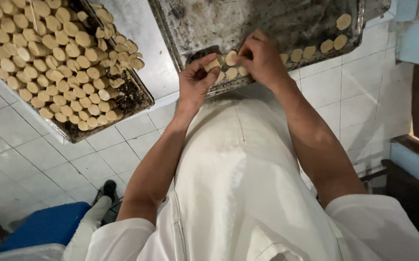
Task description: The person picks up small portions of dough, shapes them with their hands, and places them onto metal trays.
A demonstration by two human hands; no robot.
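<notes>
Upper centre: left hand (196, 82) pinches a pale round dough disc (213, 64); right hand (262, 58), fingers together, presses another soft dough round (230, 58) onto the greasy, blackened metal tray (267, 21).

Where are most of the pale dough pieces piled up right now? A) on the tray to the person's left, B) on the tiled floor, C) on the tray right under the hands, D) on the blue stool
A: the left tray is heaped with dough pieces, while the front tray, where the left hand and right hand work, holds only one row along its near edge.

Matt pale dough discs (232, 73), scuffed greasy metal tray (267, 19), glossy white tiles (40, 169)
</notes>
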